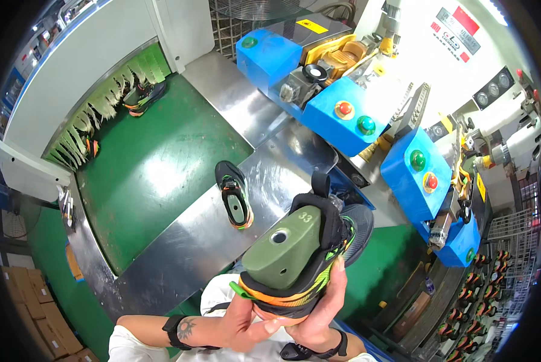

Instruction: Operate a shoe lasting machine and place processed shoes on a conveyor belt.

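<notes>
Head view: from where I stand, left hand (241,329) and right hand (323,309) clasp the held shoe (329,232) by heel and side—near the steel table (192,232). Upper and sole look joined; the green last (282,247) is still inside. A second shoe (229,180) rests tabletop—last also inside.

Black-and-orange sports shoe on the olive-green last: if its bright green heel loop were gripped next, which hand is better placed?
Probably the left hand: it sits just below the bright green heel loop, while the right hand holds the black-and-orange sports shoe along its opposite side.
</notes>
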The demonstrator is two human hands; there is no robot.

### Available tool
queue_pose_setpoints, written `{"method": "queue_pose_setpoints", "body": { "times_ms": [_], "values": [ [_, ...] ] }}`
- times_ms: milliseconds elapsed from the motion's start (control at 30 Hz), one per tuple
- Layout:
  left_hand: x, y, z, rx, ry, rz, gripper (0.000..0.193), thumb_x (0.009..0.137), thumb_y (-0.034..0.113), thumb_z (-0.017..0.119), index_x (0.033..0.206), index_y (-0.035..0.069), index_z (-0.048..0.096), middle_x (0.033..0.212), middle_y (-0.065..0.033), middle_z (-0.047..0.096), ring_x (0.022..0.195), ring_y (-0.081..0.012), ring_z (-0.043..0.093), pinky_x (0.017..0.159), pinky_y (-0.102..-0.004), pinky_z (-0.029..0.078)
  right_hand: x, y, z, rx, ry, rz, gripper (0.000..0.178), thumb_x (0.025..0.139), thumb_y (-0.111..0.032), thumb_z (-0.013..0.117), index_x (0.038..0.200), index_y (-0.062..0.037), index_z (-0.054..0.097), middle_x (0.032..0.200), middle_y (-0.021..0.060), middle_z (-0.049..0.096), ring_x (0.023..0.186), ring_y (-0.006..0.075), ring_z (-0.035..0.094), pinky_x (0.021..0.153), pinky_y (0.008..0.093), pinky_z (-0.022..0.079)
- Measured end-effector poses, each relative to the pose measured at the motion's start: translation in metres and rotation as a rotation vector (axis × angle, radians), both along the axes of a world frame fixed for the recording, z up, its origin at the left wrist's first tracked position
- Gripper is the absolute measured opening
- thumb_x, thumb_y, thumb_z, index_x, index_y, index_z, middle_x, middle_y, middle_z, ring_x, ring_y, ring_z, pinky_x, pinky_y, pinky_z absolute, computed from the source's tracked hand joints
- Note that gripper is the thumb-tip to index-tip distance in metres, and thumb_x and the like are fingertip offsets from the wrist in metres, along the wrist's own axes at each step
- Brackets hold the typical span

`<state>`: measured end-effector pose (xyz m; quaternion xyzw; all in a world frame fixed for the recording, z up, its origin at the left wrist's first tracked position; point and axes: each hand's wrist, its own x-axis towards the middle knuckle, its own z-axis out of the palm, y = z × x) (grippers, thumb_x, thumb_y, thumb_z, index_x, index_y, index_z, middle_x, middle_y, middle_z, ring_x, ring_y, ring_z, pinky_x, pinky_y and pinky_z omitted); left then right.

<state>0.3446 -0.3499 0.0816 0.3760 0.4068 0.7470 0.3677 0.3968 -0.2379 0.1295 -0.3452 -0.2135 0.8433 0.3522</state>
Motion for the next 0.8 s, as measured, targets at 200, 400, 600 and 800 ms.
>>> {"method": "queue_pose_setpoints", "body": {
  "times_ms": [200, 400, 600, 800],
  "values": [
    [-0.001, 0.004, 0.001, -0.01, 0.023, 0.04, 0.071, 0.089, 0.006, 0.053, 0.146, -0.004, 0.011, 0.141, -0.0152, 0.036, 0.13, -0.0219, 0.038, 0.108, -0.0376, 0.027, -0.002, 0.004, -0.001, -0.057, -0.001, 0.017, 0.035, 0.098, -0.033, 0.042, 0.12, -0.0079, 0.052, 0.112, 0.0034, 0.061, 0.099, 0.0158, 0.06, 0.087, 0.0317, 0.048],
    [-0.001, 0.004, 0.001, 0.004, 0.054, 0.066, 0.07, 0.089, 0.006, 0.052, 0.145, -0.005, 0.012, 0.141, -0.0157, 0.037, 0.129, -0.0222, 0.039, 0.108, -0.0374, 0.028, 0.002, 0.002, -0.008, 0.097, -0.035, 0.051, 0.047, 0.099, -0.045, 0.037, 0.127, -0.01, 0.051, 0.122, 0.005, 0.059, 0.106, 0.0169, 0.059, 0.094, 0.0328, 0.046],
    [0.001, 0.005, 0.01, -0.018, 0.026, 0.061, 0.069, 0.089, 0.006, 0.052, 0.145, -0.005, 0.013, 0.14, -0.0159, 0.038, 0.128, -0.0222, 0.039, 0.108, -0.0375, 0.027, 0.005, 0.004, -0.001, 0.016, -0.047, 0.056, 0.046, 0.099, -0.045, 0.038, 0.124, -0.0099, 0.053, 0.117, 0.0046, 0.061, 0.101, 0.017, 0.061, 0.089, 0.0327, 0.048],
    [0.002, 0.005, 0.008, 0.011, -0.008, 0.105, 0.069, 0.09, 0.004, 0.05, 0.146, -0.004, 0.012, 0.14, -0.0167, 0.039, 0.127, -0.023, 0.042, 0.109, -0.0379, 0.028, 0.001, 0.006, 0.0, -0.025, -0.038, 0.113, 0.048, 0.098, -0.047, 0.037, 0.124, -0.01, 0.053, 0.117, 0.0054, 0.062, 0.099, 0.0177, 0.062, 0.087, 0.0329, 0.049]
  ]
}}
